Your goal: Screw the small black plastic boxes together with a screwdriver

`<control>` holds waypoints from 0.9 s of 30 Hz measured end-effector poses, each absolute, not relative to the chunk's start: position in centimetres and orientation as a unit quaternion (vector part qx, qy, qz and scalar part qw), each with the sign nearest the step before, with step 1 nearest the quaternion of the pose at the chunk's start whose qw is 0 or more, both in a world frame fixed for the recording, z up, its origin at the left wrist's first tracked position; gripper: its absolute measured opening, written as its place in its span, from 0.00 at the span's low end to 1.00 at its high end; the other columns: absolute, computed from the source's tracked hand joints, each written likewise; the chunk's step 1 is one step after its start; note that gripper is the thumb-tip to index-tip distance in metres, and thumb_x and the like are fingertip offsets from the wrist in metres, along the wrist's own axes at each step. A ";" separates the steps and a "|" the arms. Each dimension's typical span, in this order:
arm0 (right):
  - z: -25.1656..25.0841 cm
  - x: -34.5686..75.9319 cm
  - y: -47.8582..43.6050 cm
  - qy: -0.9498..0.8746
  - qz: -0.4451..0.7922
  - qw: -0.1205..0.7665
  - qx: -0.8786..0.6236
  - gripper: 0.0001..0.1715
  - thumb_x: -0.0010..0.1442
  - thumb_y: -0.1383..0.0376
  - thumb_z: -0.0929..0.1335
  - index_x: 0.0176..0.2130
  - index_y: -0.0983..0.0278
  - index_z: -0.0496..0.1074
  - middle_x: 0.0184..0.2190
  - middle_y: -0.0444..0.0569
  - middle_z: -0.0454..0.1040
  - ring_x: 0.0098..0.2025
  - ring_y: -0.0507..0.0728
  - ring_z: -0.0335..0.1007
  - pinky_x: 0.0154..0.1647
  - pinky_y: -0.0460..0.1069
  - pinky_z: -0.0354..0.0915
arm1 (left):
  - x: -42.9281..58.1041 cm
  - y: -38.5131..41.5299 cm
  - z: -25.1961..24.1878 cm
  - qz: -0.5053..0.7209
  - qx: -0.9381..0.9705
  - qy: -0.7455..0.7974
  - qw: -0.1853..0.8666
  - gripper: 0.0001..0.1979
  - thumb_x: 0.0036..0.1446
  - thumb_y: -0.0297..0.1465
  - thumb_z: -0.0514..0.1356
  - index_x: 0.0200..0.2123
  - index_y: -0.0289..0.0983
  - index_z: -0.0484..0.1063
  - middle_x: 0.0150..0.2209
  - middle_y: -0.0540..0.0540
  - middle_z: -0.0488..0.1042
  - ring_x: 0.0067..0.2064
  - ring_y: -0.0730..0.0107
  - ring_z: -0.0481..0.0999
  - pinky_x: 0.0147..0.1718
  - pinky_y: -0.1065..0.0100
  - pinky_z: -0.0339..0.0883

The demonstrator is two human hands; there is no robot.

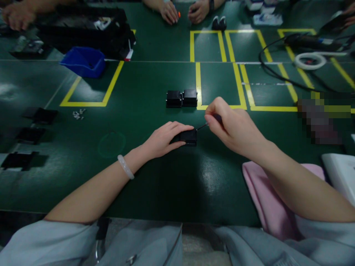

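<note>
My left hand (171, 137) lies over a small black box-shaped part (189, 137) and grips it against the green tabletop, fingers on its far side and thumb on its near side. In my right hand (232, 123) is a screwdriver (203, 126), its dark handle mostly hidden in the closed fingers. The thin shaft slants down to the left, and its tip meets the upper right corner of the box. Just beyond stand two similar black boxes (173, 99), side by side, with small shiny metal bits on their sides.
Small screws (79, 114) lie loose at left, near a blue bin (84, 62). Several dark parts (30, 135) sit at far left. Pink cloth (257, 181) hangs under my right forearm. Across the table are another person's hands (169, 13) and a black cable (266, 66).
</note>
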State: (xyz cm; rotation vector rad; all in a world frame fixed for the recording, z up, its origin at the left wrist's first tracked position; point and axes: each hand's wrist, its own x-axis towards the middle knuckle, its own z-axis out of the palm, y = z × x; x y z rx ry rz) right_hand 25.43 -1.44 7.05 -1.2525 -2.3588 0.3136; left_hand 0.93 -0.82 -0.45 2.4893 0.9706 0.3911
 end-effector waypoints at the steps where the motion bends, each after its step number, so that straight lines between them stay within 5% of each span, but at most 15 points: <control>1: 7.0 25.4 -1.4 -0.853 0.113 0.229 -0.456 0.10 0.66 0.63 0.58 0.43 0.63 0.65 0.29 0.46 0.72 0.27 0.52 0.66 0.28 0.48 0.56 | 0.9 -0.8 -0.5 0.141 0.900 0.351 0.219 0.23 0.68 0.34 0.56 0.65 0.42 0.59 0.58 0.41 0.69 0.57 0.56 0.69 0.55 0.55 0.65; 10: 6.8 25.5 -1.4 -0.852 0.086 0.233 -0.460 0.13 0.68 0.58 0.59 0.39 0.63 0.66 0.26 0.44 0.69 0.25 0.51 0.64 0.27 0.47 0.53 | 1.0 -0.8 -0.4 0.147 0.901 0.345 0.216 0.23 0.68 0.33 0.57 0.64 0.41 0.59 0.58 0.42 0.70 0.56 0.57 0.69 0.55 0.56 0.65; 18: 7.1 25.5 -1.4 -0.840 0.086 0.224 -0.487 0.14 0.64 0.65 0.58 0.48 0.65 0.65 0.30 0.48 0.73 0.27 0.53 0.68 0.28 0.49 0.56 | 1.0 -0.8 -0.5 0.148 0.900 0.347 0.219 0.23 0.68 0.33 0.57 0.65 0.41 0.59 0.57 0.42 0.70 0.56 0.57 0.69 0.55 0.56 0.65; 27: 7.0 25.6 -1.4 -0.849 0.078 0.220 -0.474 0.11 0.67 0.60 0.60 0.41 0.64 0.66 0.27 0.45 0.71 0.25 0.51 0.64 0.26 0.48 0.53 | 1.0 -0.8 -0.4 0.146 0.900 0.347 0.221 0.23 0.68 0.33 0.57 0.64 0.41 0.59 0.58 0.42 0.70 0.57 0.57 0.69 0.55 0.56 0.65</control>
